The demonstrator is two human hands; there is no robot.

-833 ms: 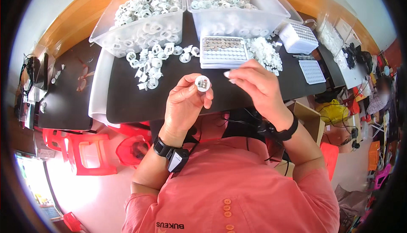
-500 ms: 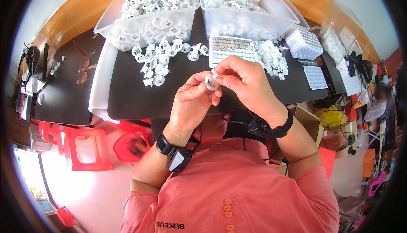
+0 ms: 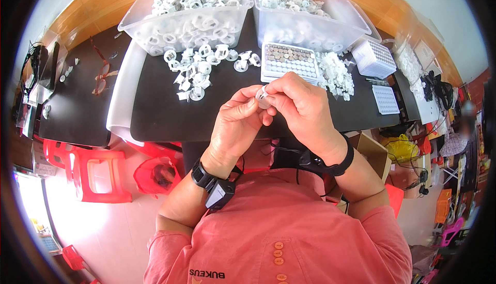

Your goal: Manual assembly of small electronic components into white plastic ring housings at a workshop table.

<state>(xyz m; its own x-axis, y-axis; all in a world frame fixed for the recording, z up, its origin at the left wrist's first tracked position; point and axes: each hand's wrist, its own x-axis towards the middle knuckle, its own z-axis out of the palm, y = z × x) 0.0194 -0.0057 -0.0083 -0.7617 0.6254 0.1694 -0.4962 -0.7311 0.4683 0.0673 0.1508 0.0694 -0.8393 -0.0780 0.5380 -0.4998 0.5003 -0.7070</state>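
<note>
My left hand (image 3: 235, 124) is closed, pinching a small round white plastic piece (image 3: 263, 99) between thumb and fingers, above the near part of the dark table. From the other side my right hand (image 3: 306, 103) closes thumb and forefinger on the piece's upper edge. The fingertips partly cover it. Just beyond the hands lies a white tray (image 3: 265, 70) with rows of small silvery discs that look like button cells. A heap of similar white round parts (image 3: 196, 72) sits to the left. Small whitish pieces (image 3: 337, 76) are heaped right of the tray.
Two translucent bins (image 3: 181, 38) (image 3: 297, 33) stand at the back, holding many white parts. At the right are a stack of white trays (image 3: 372, 59) and a single tray (image 3: 386, 100). Left are eyeglasses (image 3: 102, 80) on a dark surface and a red stool (image 3: 98, 175) below.
The round piece has turned in my fingers and shows a plainer face. Both hands keep their grip, nearly in place. The whole view has shifted slightly.
</note>
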